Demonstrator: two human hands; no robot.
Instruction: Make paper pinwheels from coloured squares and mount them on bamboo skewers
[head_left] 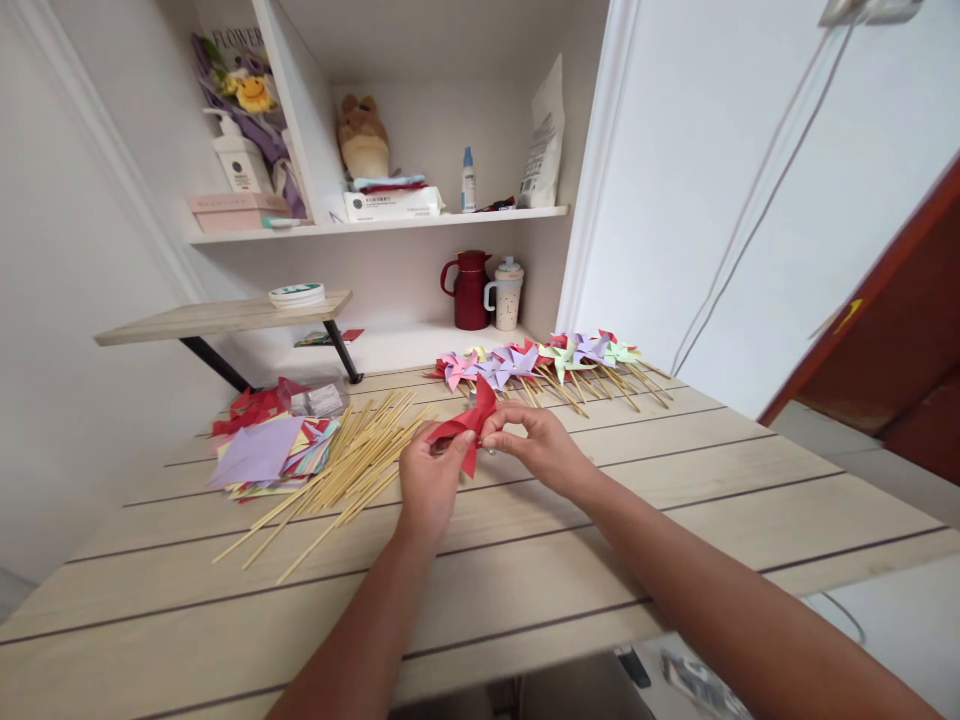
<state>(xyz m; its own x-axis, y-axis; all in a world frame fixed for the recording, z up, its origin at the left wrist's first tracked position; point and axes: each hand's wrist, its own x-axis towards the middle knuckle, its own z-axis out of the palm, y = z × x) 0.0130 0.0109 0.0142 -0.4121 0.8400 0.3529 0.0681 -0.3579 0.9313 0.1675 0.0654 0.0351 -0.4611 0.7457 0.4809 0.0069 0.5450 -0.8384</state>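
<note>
Above the middle of the table, a red paper pinwheel (pixel 484 400) is held up between both hands. My left hand (pixel 431 478) pinches its left side between thumb and fingers. At the pinwheel's centre, the thumb and forefinger of my right hand (pixel 540 445) are pressed together; a small shiny thing shows near the fingertips, too small to name. Thin wooden sticks (pixel 352 465) lie in a loose heap just left of my left hand. Beyond the hands, finished pinwheels (pixel 517 362) in pink, purple, green and red rest on their sticks along the table's back.
Coloured paper squares (pixel 259 450) are stacked at the left, with red paper and a clear plastic bag (pixel 319 400) behind. A small raised wooden shelf (pixel 225 318) stands at the back left. A red jug (pixel 471 290) and a cup (pixel 508 293) stand in the cabinet.
</note>
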